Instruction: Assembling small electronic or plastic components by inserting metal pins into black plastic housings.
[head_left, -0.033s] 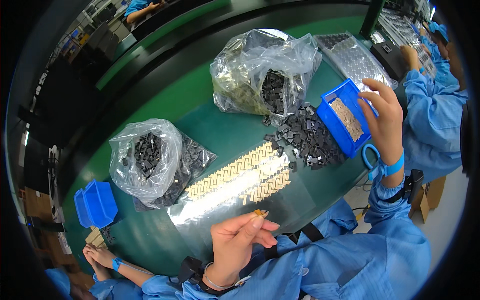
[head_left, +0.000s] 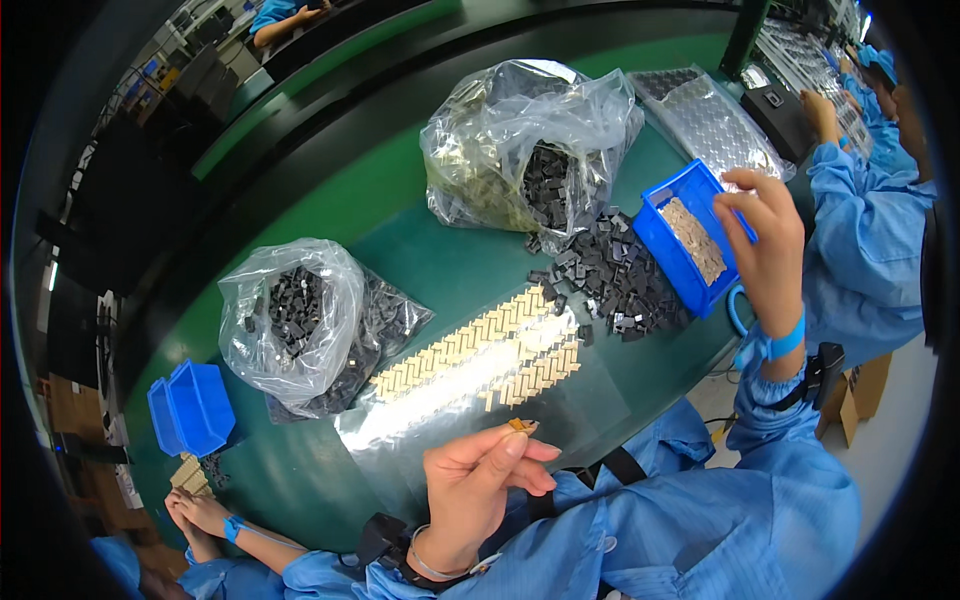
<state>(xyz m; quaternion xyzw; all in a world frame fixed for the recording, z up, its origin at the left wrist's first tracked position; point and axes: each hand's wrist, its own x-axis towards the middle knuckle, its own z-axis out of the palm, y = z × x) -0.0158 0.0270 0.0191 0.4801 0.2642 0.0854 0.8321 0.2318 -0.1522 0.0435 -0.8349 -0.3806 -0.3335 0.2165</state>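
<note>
My left hand is closed in a pinch at the near edge of the table, thumb and forefinger on a small orange-yellow piece. Its other fingers curl loosely below. My right hand is raised beside a blue bin on the right. Its fingers are bent with thumb and a fingertip close together; whether a tiny part sits between them cannot be made out. Small flat metallic pieces lie inside that bin. Rows of cream-coloured pieces with dark gaps cover a glossy clear sheet in front of my left hand.
Loose black plastic parts spill from a large clear bag. Another bag of black parts stands left, near a second blue bin. A co-worker's hands hold cream strips at lower left; another person sits at right.
My right hand has shifted slightly left and down beside the blue bin, its fingers a little closer together. My left hand stays in place with the small piece.
</note>
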